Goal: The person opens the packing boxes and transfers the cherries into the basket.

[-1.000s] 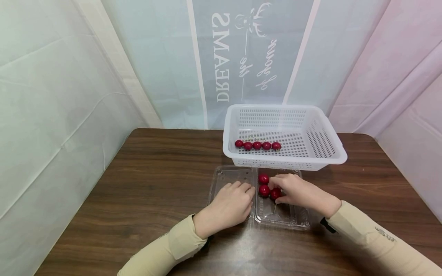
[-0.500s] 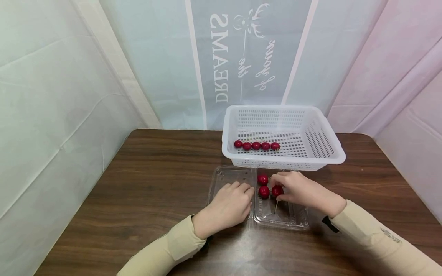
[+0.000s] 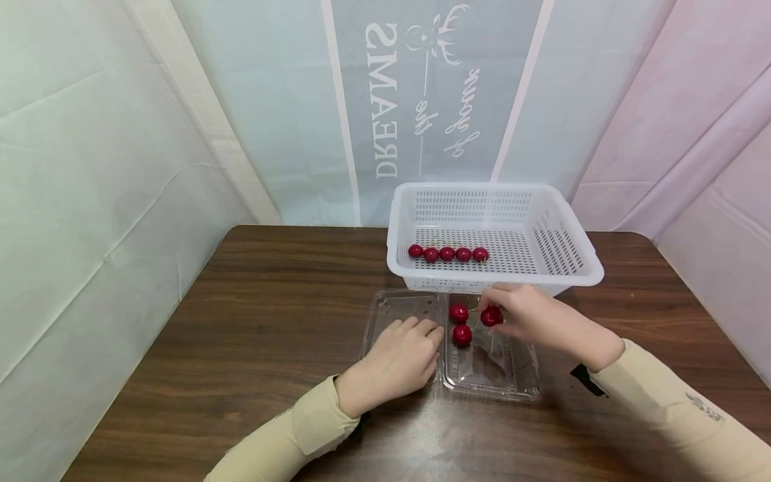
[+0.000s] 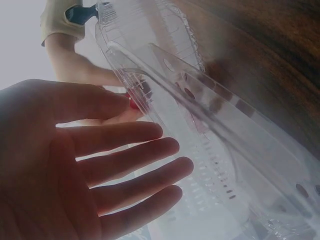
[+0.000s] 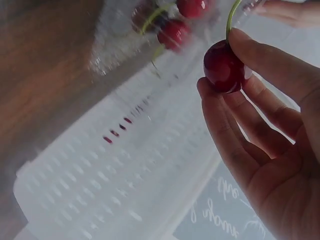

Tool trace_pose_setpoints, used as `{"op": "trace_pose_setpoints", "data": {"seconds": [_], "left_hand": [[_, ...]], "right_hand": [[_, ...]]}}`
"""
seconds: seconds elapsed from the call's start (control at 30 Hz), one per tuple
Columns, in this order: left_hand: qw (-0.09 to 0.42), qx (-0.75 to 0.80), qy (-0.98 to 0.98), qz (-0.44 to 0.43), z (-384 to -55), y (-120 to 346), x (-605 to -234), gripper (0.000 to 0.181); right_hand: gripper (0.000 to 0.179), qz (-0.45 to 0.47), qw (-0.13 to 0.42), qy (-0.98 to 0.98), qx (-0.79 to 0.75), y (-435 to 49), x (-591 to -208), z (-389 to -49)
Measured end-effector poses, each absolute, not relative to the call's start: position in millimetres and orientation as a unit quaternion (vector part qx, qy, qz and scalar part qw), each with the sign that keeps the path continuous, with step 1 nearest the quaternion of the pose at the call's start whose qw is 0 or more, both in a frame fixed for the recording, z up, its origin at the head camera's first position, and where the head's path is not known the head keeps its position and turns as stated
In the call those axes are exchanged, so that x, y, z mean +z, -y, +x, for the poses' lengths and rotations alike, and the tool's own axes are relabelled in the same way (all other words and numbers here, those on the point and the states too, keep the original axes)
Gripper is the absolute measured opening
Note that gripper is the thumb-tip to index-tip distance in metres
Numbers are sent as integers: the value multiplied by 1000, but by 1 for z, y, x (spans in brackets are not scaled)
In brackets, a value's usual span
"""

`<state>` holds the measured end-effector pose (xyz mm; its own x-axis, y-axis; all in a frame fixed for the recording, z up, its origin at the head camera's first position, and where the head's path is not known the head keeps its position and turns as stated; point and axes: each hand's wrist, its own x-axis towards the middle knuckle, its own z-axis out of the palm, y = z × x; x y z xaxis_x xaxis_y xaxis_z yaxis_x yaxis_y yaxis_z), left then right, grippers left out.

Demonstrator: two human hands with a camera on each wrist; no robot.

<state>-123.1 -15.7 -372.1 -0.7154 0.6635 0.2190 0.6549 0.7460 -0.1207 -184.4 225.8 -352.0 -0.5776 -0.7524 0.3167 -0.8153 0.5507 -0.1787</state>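
Observation:
In the head view my right hand (image 3: 536, 318) pinches a dark red cherry (image 5: 223, 67) between thumb and fingertips, above the right half of a clear plastic clamshell box (image 3: 521, 381). The right wrist view shows its green stem sticking up beside the thumb. Two more cherries, one farther back (image 3: 458, 312) and one nearer (image 3: 462, 335), lie along the left side of that half. My left hand (image 3: 394, 365) is over the box's other half, the lid (image 3: 388, 304). Its fingers (image 4: 145, 155) are spread and nearly straight at the clear plastic in the left wrist view.
Just behind the box stands a white perforated basket (image 3: 587, 271). Several cherries (image 3: 447, 254) form a row along the near left of its floor. The brown wooden table (image 3: 253, 321) is backed by a printed cloth (image 3: 421, 100), with pale sheets at both sides.
My right hand has lifted the cherry from the clamshell box and moved it back and slightly right, toward the basket. The left hand has stayed in place.

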Motion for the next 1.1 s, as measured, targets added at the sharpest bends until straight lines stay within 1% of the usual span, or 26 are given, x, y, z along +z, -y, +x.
{"op": "trace_pose_setpoints", "data": {"seconds": [0.2, 0.57, 0.83, 1.1], "left_hand": [[133, 17, 925, -356, -123, 16, -373, 26], [127, 15, 926, -356, -123, 15, -372, 26], [133, 14, 923, -360, -123, 15, -372, 26], [125, 11, 926, -357, -123, 15, -372, 26]], "right_hand": [[37, 445, 115, 873, 162, -229, -339, -185], [35, 421, 108, 889, 144, -231, -324, -184], [37, 450, 155, 866, 156, -231, -317, -190], [39, 453, 174, 861, 152, -236, -313, -198]]}}
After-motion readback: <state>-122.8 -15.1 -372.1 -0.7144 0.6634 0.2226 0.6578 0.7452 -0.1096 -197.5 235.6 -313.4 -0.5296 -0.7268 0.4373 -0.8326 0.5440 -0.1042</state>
